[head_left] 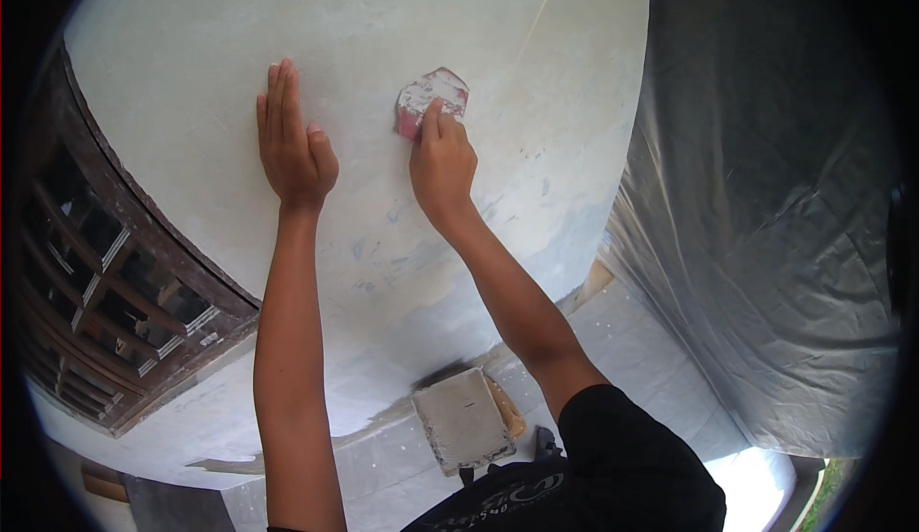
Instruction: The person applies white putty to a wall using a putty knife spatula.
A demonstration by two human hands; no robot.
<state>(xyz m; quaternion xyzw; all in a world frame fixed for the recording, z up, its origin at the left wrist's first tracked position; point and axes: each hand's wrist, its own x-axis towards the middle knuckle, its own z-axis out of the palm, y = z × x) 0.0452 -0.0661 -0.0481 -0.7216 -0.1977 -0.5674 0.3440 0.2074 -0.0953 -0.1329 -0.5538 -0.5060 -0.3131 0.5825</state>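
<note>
Starting far left, at the dark wooden window frame [144, 305], barred and set right beside the pale wall [354, 44]. Worth staying off that timber edge with anything gritty or wet.

Across to the left hand [295, 163]: fingers pointing up, thumb out to the side, gripping nothing. Looking flat against the wall, though cannot confirm full palm contact from here. Handy for bracing or feeling for bumps, probably; best kept light.

Now the centre, and straight to the action! Up on the wall, to the right of the left hand and well apart from it: a flat reddish piece [431, 91], caked with white. Held in the right hand [443, 168], with forefinger laid up over its face. Impossible to tell whether stiff scraper or folded sheet. Either way, keep it flat, press evenly, and avoid digging in a corner. Go for steady, overlapping strokes, easing off toward the end of each. Clear the caked white now and then, to avoid ridges. Around the bluish patches lower down, likely best to slow up and check for unevenness.

Down below, on the light floor covering [373, 475], a grey, coated tray [464, 422]; mind the footing there. Further over, a black sleeve [632, 465]. Finally, far right: dark plastic sheeting [766, 197], hanging in folds beside the wall. Keep that elbow clear.
</note>
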